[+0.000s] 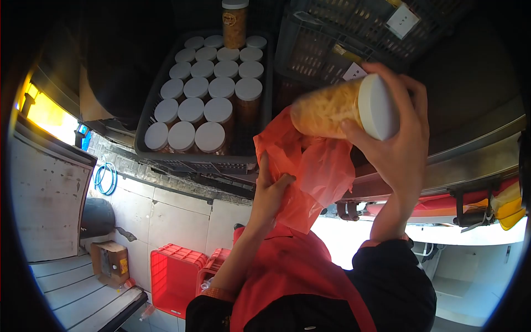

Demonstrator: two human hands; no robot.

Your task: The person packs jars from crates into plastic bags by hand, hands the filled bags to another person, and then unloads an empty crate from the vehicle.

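White-lidded clear plastic jar (pixel 337 113) with pale yellow contents: that is what I see through the head camera in the right hand (pixel 395 130), which is spread wide around the lid end, thumb on the jar's side and fingers curved over the top. The jar lies tilted to the right of the black plastic crate (pixel 193 159), its base at the mouth of a thin translucent red plastic bag (pixel 310 177); how far in it reaches, I can't tell. Near the crate's closest right corner, the left hand (pixel 270 191) grips the bag, thumb against the film, its fingers mostly hidden behind.

On the writing, I get little. A single upright jar (pixel 234 25) on top of the lids at the crate's far edge has yellowish print too small for me to read. Beyond the crate to the right, stacked dark slatted crates (pixel 332 41) carry a white paper tag (pixel 402 21) whose marks I can't make out.

Rows of white-lidded jars (pixel 196 87) fill most of the black crate; its support is too dark to identify. Lower, on its near side, I see pale floor tiles (pixel 177 216) and a red plastic crate (pixel 173 276); farther left, a brown cardboard box (pixel 110 263) and a coiled blue hose (pixel 105 178).
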